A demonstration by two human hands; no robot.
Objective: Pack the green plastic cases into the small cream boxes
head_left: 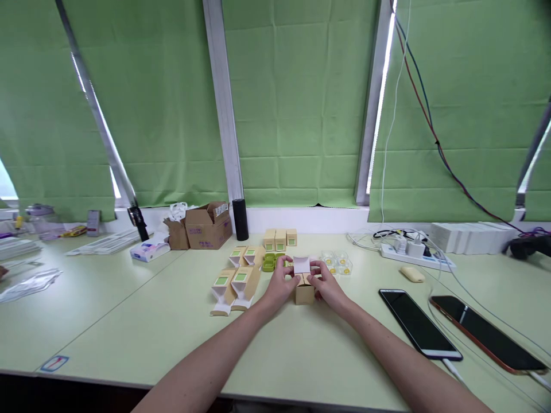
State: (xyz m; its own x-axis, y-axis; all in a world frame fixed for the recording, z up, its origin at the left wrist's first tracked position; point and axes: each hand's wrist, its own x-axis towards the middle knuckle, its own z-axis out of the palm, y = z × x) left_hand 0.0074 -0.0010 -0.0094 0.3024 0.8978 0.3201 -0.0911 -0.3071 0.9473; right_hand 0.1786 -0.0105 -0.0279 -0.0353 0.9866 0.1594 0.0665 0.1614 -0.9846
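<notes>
Between my two hands a small kraft-paper box stands on the table, its white-lined lid flap raised at the back. My left hand grips the box's left side, thumb on the top flaps. On the opposite side my right hand holds it the same way, thumb on the flaps. Left of my hands lie several open kraft boxes with green labels. Green small containers sit just behind my left hand. Clear plastic cups with yellow centres stand beyond my right hand. What is inside the held box is hidden.
Several closed kraft boxes stand at the back. Two phones, one black with a white edge and one in a brown case, lie at right with cables. A power strip, cardboard box and black cylinder line the back.
</notes>
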